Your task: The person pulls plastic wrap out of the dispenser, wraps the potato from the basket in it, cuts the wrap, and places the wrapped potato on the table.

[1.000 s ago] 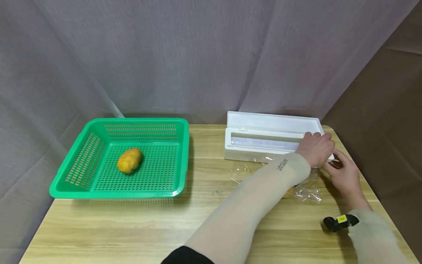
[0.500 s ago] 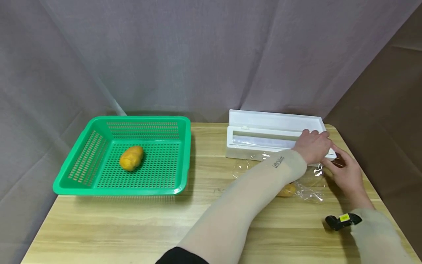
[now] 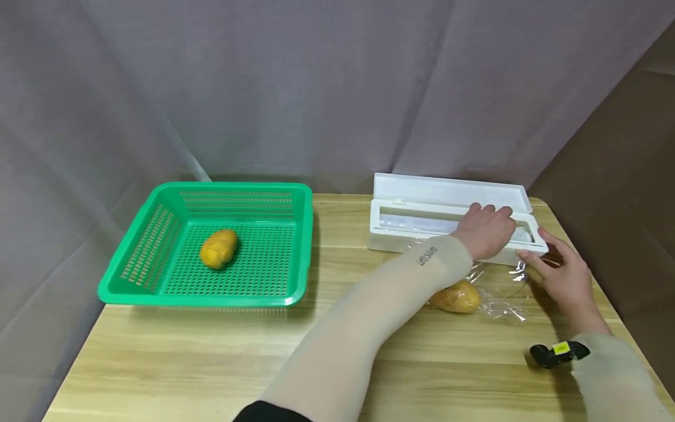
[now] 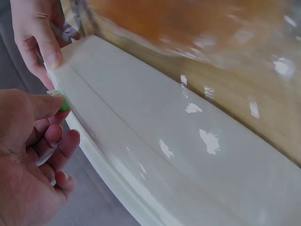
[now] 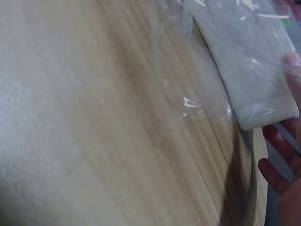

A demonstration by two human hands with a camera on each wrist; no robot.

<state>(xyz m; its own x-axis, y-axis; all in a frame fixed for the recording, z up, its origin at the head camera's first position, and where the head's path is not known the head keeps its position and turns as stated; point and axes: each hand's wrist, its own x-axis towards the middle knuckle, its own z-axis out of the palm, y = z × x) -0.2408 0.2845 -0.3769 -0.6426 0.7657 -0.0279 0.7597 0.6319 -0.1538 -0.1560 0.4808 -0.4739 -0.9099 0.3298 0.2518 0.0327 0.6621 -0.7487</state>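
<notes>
A white cling film box [image 3: 387,241] lies along the table's back right, its lid [image 3: 448,190] raised and a film roll [image 3: 416,223] inside. My left hand [image 3: 484,230] reaches over the box; in the left wrist view its thumb and finger pinch a small green slider [image 4: 64,103] at the box's edge. The right hand [image 3: 569,278] grips the box's right end, thumb in front and fingers behind. Clear cling film [image 3: 503,306] hangs from the box front onto the table, covering a potato [image 3: 457,296], partly hidden behind my left forearm.
A green plastic basket [image 3: 205,301] stands on the left of the wooden table [image 3: 211,363], with one potato [image 3: 218,249] in it. A grey curtain [image 3: 316,88] hangs right behind the table. The right table edge runs close to my right hand.
My left hand has slid leftward along the box, uncovering more of its right end. The right hand keeps its grip there. More of the film-covered potato shows now. The head view has shifted slightly.
</notes>
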